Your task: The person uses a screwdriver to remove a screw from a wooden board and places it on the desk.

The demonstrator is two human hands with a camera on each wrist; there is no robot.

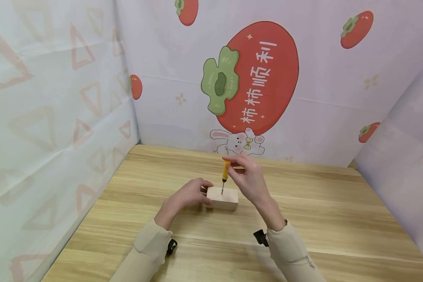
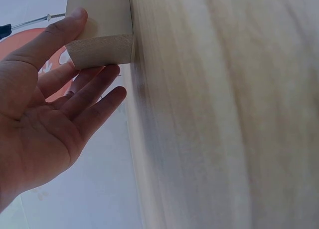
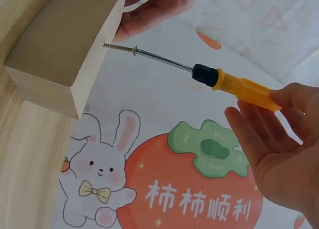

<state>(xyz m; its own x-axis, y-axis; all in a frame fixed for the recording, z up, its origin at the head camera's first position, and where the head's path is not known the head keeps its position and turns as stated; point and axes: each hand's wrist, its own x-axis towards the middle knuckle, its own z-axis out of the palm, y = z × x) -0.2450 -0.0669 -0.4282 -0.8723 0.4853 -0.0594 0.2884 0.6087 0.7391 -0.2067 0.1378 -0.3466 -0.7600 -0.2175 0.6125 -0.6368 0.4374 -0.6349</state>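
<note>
A pale rectangular wooden block [image 1: 223, 204] lies on the table, its long side facing me. My left hand [image 1: 190, 192] holds its left end, with the thumb [image 2: 55, 33] on the near face and fingers at the far side. A screw [image 3: 119, 48] stands upright in the block's top, most of its thread showing. On the screw's head sits the tip of a screwdriver [image 3: 249, 91] with a yellow handle and black collar. The thumb and fingers of my right hand [image 1: 248, 178] pinch the upper part of that handle.
The wood-grain table [image 1: 320, 211] extends around the block. Behind it hangs a printed backdrop [image 1: 324, 98] with a large red persimmon and a rabbit. A sheet with triangles [image 1: 56, 117] borders the left side. Dark straps [image 1: 262, 237] are on both wrists.
</note>
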